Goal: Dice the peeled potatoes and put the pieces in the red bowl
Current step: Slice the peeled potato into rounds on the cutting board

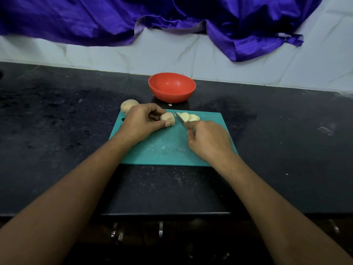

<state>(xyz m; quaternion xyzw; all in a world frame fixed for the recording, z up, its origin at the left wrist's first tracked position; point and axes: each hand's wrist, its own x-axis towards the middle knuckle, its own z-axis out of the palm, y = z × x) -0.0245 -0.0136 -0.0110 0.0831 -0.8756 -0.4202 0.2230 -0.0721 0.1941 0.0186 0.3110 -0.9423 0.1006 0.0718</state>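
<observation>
Potato slicing is under way; nothing has yet been put in the bowl.

In the head view, a half-cut pale peeled potato (168, 118) is held on the teal plastic cutting board (168, 150) by the left hand (142, 122), whose fingers (152, 111) are curled round it. A steel-bladed knife (180, 121) is gripped by the right hand (208, 138), its blade set just beside the cut face. A few round potato slices (188, 117) are laid beyond the blade, and none is seen diced. A whole second potato (128, 106) is left on the dark tabletop (57, 121). The round red plastic bowl (172, 95) is seen empty, so most of the work is judged outstanding.
</observation>
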